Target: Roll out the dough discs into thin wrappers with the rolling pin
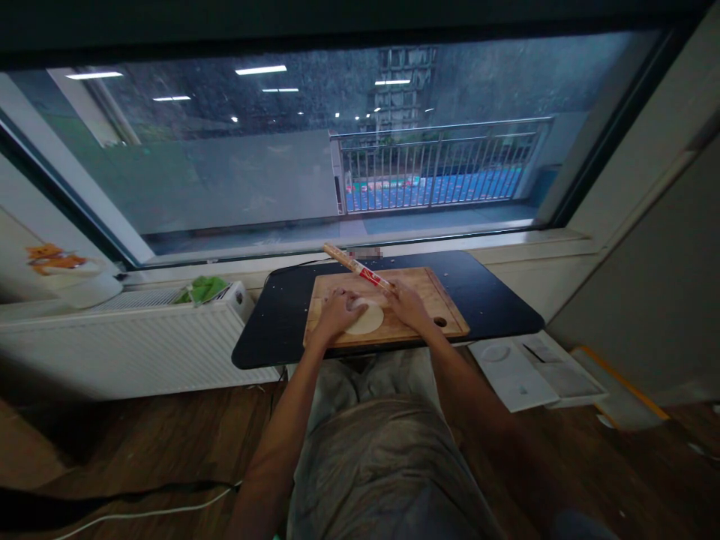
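A wooden cutting board (pixel 433 296) lies on a small black table (pixel 495 296) under a window. A flat round of pale dough (pixel 368 319) rests on the board. My left hand (pixel 336 311) lies on the dough's left edge with its fingers curled down onto it. My right hand (pixel 406 302) sits to the right of the dough and is closed round the lower end of a wooden rolling pin (pixel 355 266). The pin slants up and away to the left, its far end over the table's back edge.
A white radiator (pixel 124 337) stands left of the table with a green cloth (pixel 203 288) on top. White flat panels (pixel 532 367) lie on the wooden floor at right. A cable (pixel 140 514) runs across the floor at lower left.
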A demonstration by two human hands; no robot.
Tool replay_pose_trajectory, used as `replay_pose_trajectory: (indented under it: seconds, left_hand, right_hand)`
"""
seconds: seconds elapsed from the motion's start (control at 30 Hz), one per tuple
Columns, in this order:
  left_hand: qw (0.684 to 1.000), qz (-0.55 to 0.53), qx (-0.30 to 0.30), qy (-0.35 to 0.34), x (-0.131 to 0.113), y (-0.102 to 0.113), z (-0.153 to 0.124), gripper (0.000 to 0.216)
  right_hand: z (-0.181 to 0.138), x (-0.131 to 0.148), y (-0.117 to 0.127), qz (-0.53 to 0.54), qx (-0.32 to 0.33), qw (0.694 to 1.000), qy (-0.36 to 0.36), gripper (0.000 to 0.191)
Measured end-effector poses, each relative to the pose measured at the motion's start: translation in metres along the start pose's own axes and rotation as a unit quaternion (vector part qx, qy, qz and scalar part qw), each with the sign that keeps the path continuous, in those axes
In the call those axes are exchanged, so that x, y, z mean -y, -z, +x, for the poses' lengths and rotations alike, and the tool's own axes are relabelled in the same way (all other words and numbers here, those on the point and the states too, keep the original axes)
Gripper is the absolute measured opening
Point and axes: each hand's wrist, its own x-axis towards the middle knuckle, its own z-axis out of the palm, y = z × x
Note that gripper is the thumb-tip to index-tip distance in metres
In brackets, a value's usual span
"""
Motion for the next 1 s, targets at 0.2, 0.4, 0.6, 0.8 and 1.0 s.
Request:
replay_pose_trajectory:
  seconds: [0.2,0.4,0.6,0.8,1.0]
  left_hand:
    - [1.0,0.018,0.008,-0.003,0.0,0.0,0.003,0.031]
    - [1.0,-0.014,0.0,-0.005,-0.001,0.002,0.001,0.03]
    - [0.998,-0.057,-0.001,-0.009,0.004,-0.001,0.001,0.031]
    - [0.997,-0.072,-0.008,-0.023,0.01,-0.007,0.004,0.027]
    - [0.998,-0.047,-0.009,-0.03,0.012,-0.008,0.006,0.027]
  right_hand:
    - [0.018,0.001,-0.007,0.14,-0.01,0.989,-0.036,0.018]
    - [0.032,0.011,-0.012,0.104,0.018,0.994,-0.038,0.01]
    - [0.029,0.017,-0.014,0.095,0.029,0.995,-0.029,0.019]
    - [0.029,0.014,-0.015,0.142,0.03,0.989,-0.024,0.017]
    - [0.025,0.011,-0.013,0.205,0.07,0.976,-0.004,0.02]
